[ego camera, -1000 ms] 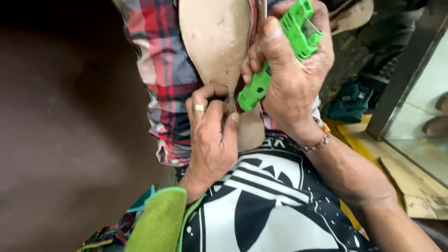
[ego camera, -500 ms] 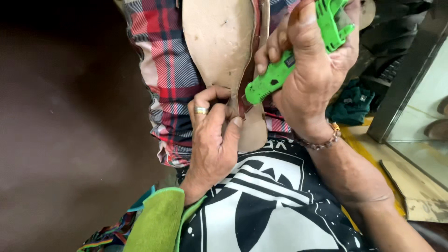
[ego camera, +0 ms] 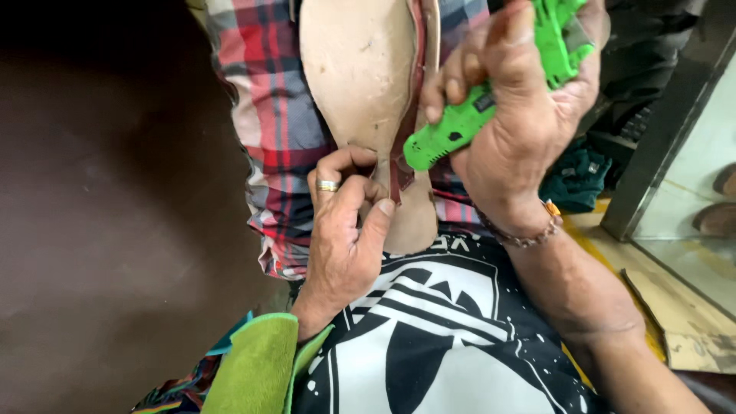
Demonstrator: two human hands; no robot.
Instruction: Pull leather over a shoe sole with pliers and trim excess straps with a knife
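Observation:
A tan shoe sole (ego camera: 360, 77) lies bottom-up on my plaid-covered lap, its narrow waist pointing toward me. My left hand (ego camera: 345, 238), with a gold ring on one finger, pinches the sole's narrow part between thumb and fingers. My right hand (ego camera: 521, 130) grips a bright green utility knife (ego camera: 475, 115). The knife's tip rests at the sole's right edge, next to a dark red strip (ego camera: 400, 172) along that edge. A beaded bracelet (ego camera: 529, 234) circles my right wrist.
A dark brown floor (ego camera: 100, 215) fills the left side. A black and white printed shirt (ego camera: 429, 330) and a green sleeve cuff (ego camera: 257, 360) lie below. At the right are a dark metal post (ego camera: 667, 130), a teal cloth (ego camera: 579, 176) and cardboard scraps (ego camera: 690, 330).
My right hand with the green knife has risen and moved right along the sole's edge. My left hand keeps its pinch on the sole's narrow part.

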